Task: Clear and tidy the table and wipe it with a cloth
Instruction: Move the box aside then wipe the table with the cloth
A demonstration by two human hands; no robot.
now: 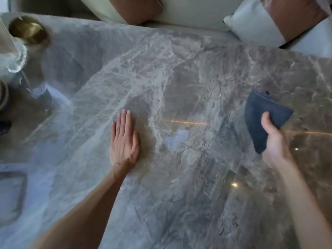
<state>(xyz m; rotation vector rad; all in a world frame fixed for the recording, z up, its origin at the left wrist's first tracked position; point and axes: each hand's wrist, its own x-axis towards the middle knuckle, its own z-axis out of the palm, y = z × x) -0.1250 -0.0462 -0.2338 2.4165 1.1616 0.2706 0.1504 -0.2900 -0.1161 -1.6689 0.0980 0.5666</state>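
Left hand [124, 141] lies flat, fingers together, on the marble table [188, 194]. At 3 o'clock, right hand [274, 141] pinches a blue cloth [264, 115]. No writing shows.

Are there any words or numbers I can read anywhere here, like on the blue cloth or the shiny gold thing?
None: no words, numbers or signs can be read anywhere.
Folded dark blue cloth in the right hand: plain, no label showing.
Round brass-coloured object: blurred, no writing visible.
Grey marble table under the flat left hand: only veins and light reflections.
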